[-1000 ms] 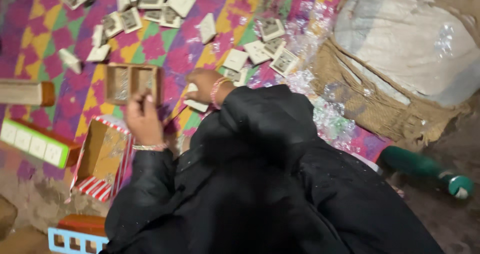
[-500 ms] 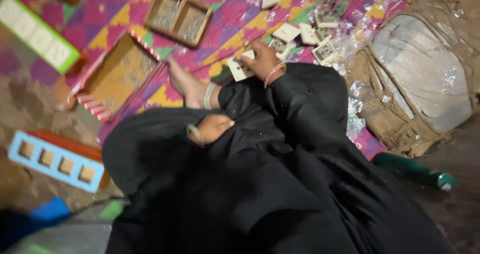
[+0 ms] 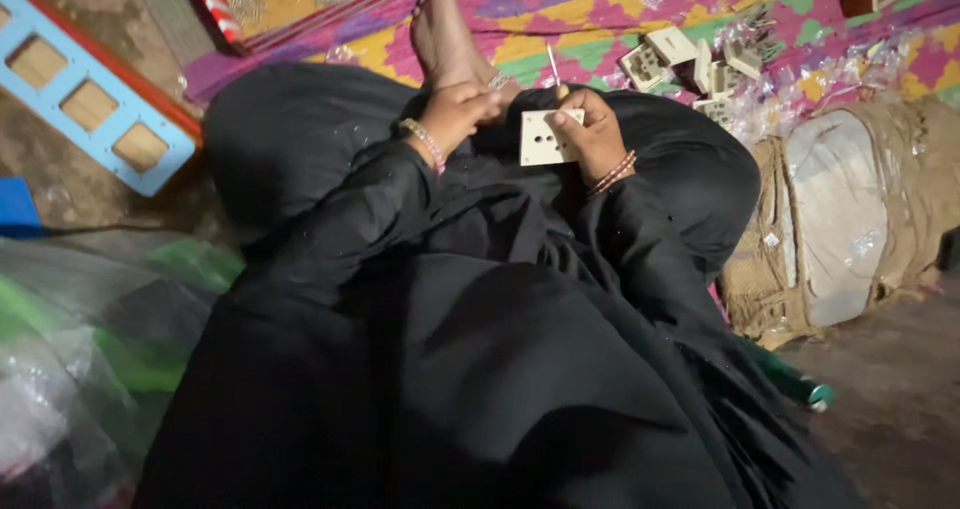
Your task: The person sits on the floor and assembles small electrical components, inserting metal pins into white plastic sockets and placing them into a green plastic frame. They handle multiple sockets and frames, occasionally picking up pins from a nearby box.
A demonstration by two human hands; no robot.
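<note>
Since the earlier frame both hands came together over your lap. Your right hand [image 3: 592, 134] grips the white socket plate [image 3: 545, 137] above the black robe; your left hand [image 3: 455, 114] is curled beside it, grip unclear. Thin screwdriver [image 3: 553, 67] sticks up behind. Assembly step looks underway; next needs steady alignment.

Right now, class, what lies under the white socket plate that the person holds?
Under the white socket plate is black cloth over the lap. The right hand grips its edge; a thin tool sticks up behind. Its underside is hidden.
</note>
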